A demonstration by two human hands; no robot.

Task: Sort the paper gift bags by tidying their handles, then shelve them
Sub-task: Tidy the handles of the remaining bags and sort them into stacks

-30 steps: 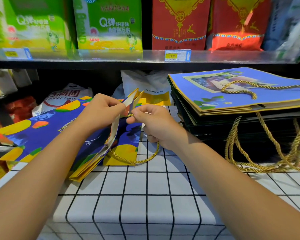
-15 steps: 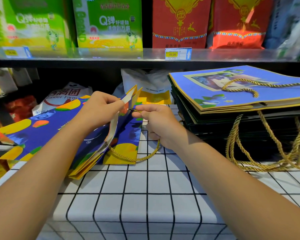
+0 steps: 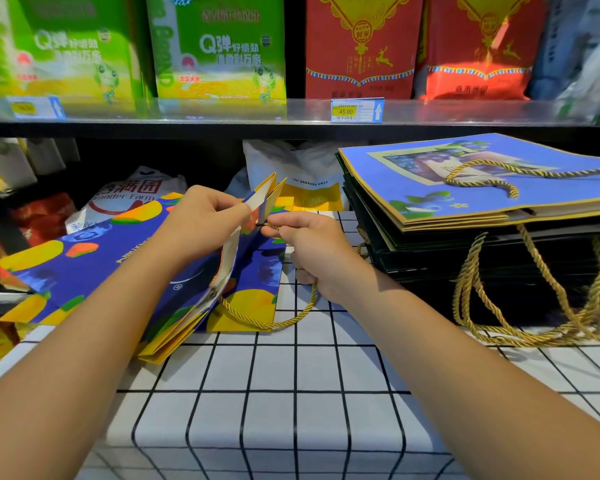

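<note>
At the open mouth of the dark blue paper gift bag with yellow and orange fruit print (image 3: 84, 268), the upper edge was pinched by the left hand (image 3: 201, 220), thumb and fingers curled round the paper. The twisted gold rope handle (image 3: 271, 322) was pinched near the bag's rim by the right hand (image 3: 312, 251), fingers curled; the loop hung below that hand onto the white cloth with black grid lines (image 3: 291, 410). The bag was laid flat on the cloth at left, mouth toward centre. Just right of the right hand, a stack of flat gift bags topped by a light blue one (image 3: 465, 192) was seen, gold cords (image 3: 534, 306) trailing off its front. Above, green (image 3: 219, 50) and red packets (image 3: 361, 46) were stood on a glass shelf (image 3: 187, 112) with a yellow price tag (image 3: 355, 110).
</note>
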